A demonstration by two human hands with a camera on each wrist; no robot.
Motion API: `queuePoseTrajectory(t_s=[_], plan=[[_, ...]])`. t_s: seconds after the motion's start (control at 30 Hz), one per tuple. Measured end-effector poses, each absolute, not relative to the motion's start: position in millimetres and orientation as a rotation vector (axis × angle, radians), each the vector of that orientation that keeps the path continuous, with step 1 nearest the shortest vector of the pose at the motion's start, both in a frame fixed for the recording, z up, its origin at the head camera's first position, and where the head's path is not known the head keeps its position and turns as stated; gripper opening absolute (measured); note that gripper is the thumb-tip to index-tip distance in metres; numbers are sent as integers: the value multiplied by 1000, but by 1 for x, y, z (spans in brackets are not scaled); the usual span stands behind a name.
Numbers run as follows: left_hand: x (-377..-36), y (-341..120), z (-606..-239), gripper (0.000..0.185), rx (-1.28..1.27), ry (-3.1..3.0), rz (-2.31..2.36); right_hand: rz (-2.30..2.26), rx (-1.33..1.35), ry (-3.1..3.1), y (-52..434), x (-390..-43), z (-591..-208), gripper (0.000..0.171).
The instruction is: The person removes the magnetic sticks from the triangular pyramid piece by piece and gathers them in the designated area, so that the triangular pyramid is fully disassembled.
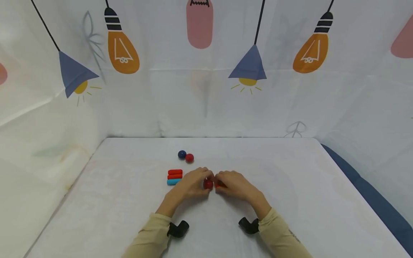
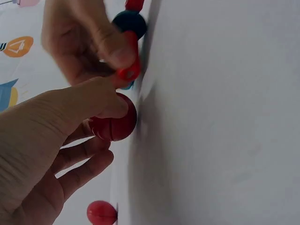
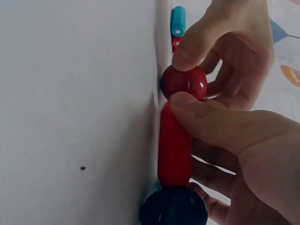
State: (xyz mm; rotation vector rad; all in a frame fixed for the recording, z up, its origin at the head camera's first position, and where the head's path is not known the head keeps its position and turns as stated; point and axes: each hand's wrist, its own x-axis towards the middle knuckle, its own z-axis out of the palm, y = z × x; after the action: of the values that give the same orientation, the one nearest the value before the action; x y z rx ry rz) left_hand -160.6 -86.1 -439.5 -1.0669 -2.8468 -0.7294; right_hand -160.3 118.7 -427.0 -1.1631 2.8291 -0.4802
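Between its thumb and fingers my left hand [image 1: 195,182] pinches a dark red ball [image 2: 118,123] with a groove round it, low over the table. My right hand [image 1: 237,184] grips a red rod [image 3: 175,145], its near end facing the ball. Whether rod and ball touch, I cannot tell. A dark blue ball [image 3: 174,207] sits at the rod's other end. Something teal shows partly behind that ball in the right wrist view, and another red piece [image 2: 135,4] lies beyond it in the left wrist view. The right hand hides most of these from the head view.
Left of the left hand lie two red rods [image 1: 175,172] and a light blue rod [image 1: 172,182], side by side. Farther back, a blue ball [image 1: 182,154] rests against a red ball [image 1: 189,158]. The white table [image 1: 284,215] meets a printed cloth [image 1: 206,104] behind.
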Motion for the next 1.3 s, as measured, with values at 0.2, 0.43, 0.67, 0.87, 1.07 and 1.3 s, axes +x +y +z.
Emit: queuePoseTrajectory(t_s=[0.2, 0.43, 0.67, 0.87, 1.07, 1.3], plan=[[-183, -92, -421, 27, -1010, -2882, -646, -434, -1206, 2782, 114, -159, -427, 12], [-217, -101, -407, 28, -892, -2865, -544, -486, -1219, 2779, 107, -155, -428, 13], [-230, -104, -416, 25, -783, -2859, -433, -492, -1243, 2781, 104, -153, -427, 13], [-233, -107, -427, 37, -734, -2871, -444, -471, -1265, 2777, 103, -152, -428, 12], [-228, -109, -432, 50, -744, -2800, -484, -524, -1225, 2762, 103, -148, -421, 10], [-204, -94, -426, 40, -953, -2719, -734, -597, -923, 2631, 109, -133, -405, 26]])
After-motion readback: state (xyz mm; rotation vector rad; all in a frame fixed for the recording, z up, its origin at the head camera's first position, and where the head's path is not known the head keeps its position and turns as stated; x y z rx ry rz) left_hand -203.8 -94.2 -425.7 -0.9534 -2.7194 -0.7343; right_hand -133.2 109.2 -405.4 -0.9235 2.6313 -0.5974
